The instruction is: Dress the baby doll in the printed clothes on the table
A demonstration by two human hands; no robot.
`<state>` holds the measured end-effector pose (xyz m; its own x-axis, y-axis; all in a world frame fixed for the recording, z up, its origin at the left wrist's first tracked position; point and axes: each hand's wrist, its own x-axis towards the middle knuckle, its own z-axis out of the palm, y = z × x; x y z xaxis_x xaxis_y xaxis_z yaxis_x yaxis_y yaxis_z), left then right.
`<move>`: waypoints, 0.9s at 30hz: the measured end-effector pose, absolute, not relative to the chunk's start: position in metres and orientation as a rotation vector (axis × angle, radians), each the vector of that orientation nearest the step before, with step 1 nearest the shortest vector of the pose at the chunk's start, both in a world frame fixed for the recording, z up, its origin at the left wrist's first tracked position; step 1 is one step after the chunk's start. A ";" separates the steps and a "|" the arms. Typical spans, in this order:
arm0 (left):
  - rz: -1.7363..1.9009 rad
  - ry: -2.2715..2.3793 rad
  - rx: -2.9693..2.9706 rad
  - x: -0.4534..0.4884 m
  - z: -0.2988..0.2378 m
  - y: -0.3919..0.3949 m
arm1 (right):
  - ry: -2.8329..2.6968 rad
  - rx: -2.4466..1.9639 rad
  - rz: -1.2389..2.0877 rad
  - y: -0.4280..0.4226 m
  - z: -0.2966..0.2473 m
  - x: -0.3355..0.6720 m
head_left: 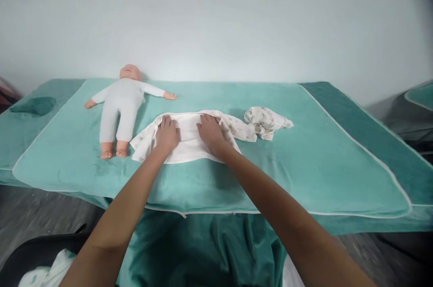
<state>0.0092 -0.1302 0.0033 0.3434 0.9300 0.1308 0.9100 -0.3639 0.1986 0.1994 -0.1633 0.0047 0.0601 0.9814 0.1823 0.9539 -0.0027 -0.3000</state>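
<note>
A white baby garment lies partly folded on the teal mat. Both of my hands rest on it, palms down. My left hand presses its left part with the fingers stretched forward. My right hand lies flat on its middle, fingers apart. A baby doll in a pale grey suit lies on its back to the left of the garment, arms spread. A second crumpled white printed cloth sits just right of the garment.
The mat covers a table with a darker teal cover hanging over the front edge. A white wall stands close behind. A dark teal bundle lies at far left. White cloth shows at the bottom left.
</note>
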 end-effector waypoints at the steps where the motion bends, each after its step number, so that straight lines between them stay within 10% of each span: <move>1: 0.332 1.751 2.475 0.011 0.006 -0.122 | -1.915 -2.029 0.102 -0.158 0.006 0.202; 27: 0.613 1.931 2.513 0.036 -0.011 -0.062 | -1.881 -2.098 -0.142 -0.094 -0.009 0.232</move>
